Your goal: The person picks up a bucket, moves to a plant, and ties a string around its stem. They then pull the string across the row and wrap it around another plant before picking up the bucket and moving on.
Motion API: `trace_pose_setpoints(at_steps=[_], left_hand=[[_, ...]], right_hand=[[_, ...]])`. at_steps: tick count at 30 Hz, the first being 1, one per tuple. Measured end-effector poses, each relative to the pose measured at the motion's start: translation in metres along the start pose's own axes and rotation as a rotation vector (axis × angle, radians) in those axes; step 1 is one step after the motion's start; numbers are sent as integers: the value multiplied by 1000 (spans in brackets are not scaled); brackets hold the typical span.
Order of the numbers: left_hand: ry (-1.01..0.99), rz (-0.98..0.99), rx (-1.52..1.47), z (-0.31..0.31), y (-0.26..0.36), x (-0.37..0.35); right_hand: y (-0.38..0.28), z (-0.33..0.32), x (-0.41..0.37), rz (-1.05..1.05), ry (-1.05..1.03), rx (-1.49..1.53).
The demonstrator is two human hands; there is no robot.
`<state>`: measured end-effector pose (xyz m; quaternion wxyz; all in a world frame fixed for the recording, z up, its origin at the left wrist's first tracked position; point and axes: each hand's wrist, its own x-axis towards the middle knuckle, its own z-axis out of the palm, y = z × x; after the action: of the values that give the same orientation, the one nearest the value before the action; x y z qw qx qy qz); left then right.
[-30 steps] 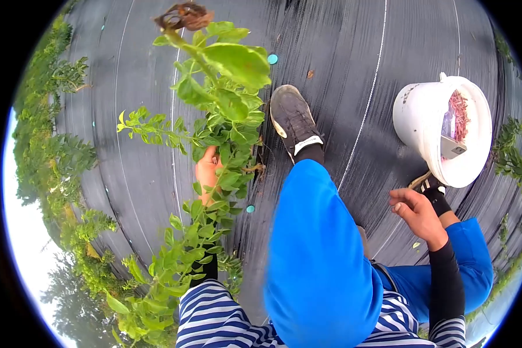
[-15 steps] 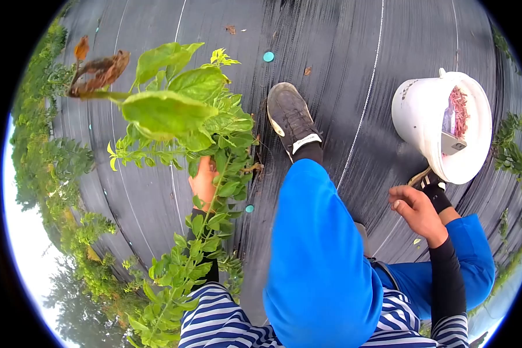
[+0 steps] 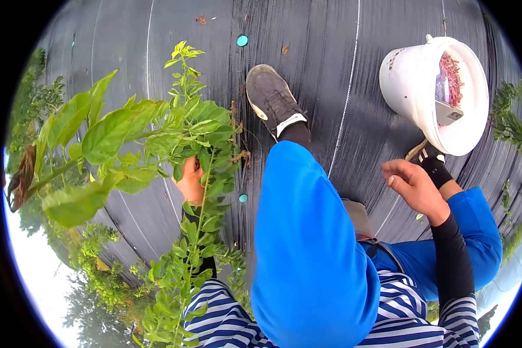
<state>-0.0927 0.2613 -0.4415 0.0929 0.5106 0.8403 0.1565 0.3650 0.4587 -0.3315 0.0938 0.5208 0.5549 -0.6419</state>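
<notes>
My left hand point(image 3: 190, 182) reaches in among the leaves of a green leafy plant point(image 3: 206, 124). Its fingers look curled, but foliage covers most of them, and what they grip is hidden. A long leafy stem point(image 3: 198, 238) runs past this hand toward my striped shirt. Another branch, tipped with a brown withered leaf point(image 3: 23, 177), juts out to the left, close to the camera. My right hand point(image 3: 414, 187) hovers before my knee, fingers loosely bent, thumb apart, holding nothing. Beyond it a white bucket point(image 3: 397, 81) leans on its side, with thin reddish strips point(image 3: 451, 75) inside.
Black woven ground cover point(image 3: 319, 52) with white lines spreads beneath me. Teal discs point(image 3: 242, 40) dot it. My shoe point(image 3: 272, 98) is beside the plant's base, and my blue-trousered knee point(image 3: 307, 243) rises in the middle. A grey box point(image 3: 448, 113) sits in the bucket's mouth. Bushes line the left edge.
The branch with the withered leaf has swung left and down. The whole view has shifted, so the bucket and shoe appear higher and further left. Both hands keep much the same pose.
</notes>
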Motion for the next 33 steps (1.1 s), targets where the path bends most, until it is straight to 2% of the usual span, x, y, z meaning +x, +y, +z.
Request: trace_pose_setpoints(at_steps=[1, 3, 6, 8, 10, 11, 12, 14, 15, 16, 18, 19, 20, 21, 22, 23, 24, 26, 27, 28, 30, 31, 33], left_hand=[[-6, 0, -3, 2, -5, -1], [125, 211, 35, 6, -8, 1], [119, 215, -25, 1, 2, 5], [90, 193, -7, 1, 8, 6], [65, 57, -350, 6, 5, 4], [43, -37, -287, 6, 6, -1], [54, -44, -281, 2, 7, -2], [-7, 49, -206, -7, 11, -3], [16, -98, -276, -5, 15, -8], [25, -102, -272, -5, 16, -11], [167, -488, -835, -8, 14, -18], [212, -644, -1014, -13, 12, -26], [230, -639, -1013, -6, -11, -40], [100, -572, -1553, 8, -49, -59], [-56, -452, -2081, -4, -43, -58], [353, -859, -1763, -7, -20, -75], [385, -842, -1767, -9, -25, -78], [324, -915, -1917, 3, -45, -86], [115, -740, -2019, 20, -78, -92], [138, -729, -2025, 17, -75, -83], [223, -883, -2048, 15, -70, -56], [126, -739, -2222, 13, -67, -42], [153, -774, -2180, 6, -57, -14]], right_hand=[[1, 0, 0, -12, 4, -14], [-1, 0, 0, -12, -1, -31], [-2, 2, -1, -17, -5, -47], [-4, 3, 1, -31, -7, -50], [-5, 5, 1, -8, 6, -44], [-5, 5, 1, -17, -1, -50], [-5, 6, 1, -21, 4, -51], [-6, 7, 2, -38, 1, -59], [-7, 7, 2, -14, -4, -59], [-7, 7, 1, 12, -7, -58], [-8, 8, 0, 23, -9, -65], [-8, 8, 0, 38, -6, -69], [-6, 9, 1, 21, -10, -76], [0, 10, 2, 34, -11, -68], [5, 12, 3, 46, -15, -63], [7, 13, 2, 35, -18, -59], [12, 15, 3, 9, -17, -42], [14, 18, 1, 8, -29, -5], [22, 18, 1, 21, -28, 45], [20, 18, -2, 7, -34, 30], [14, 18, -5, 50, -21, 31], [13, 17, -6, 54, -18, 8], [15, 17, -8, 52, -12, -4]])
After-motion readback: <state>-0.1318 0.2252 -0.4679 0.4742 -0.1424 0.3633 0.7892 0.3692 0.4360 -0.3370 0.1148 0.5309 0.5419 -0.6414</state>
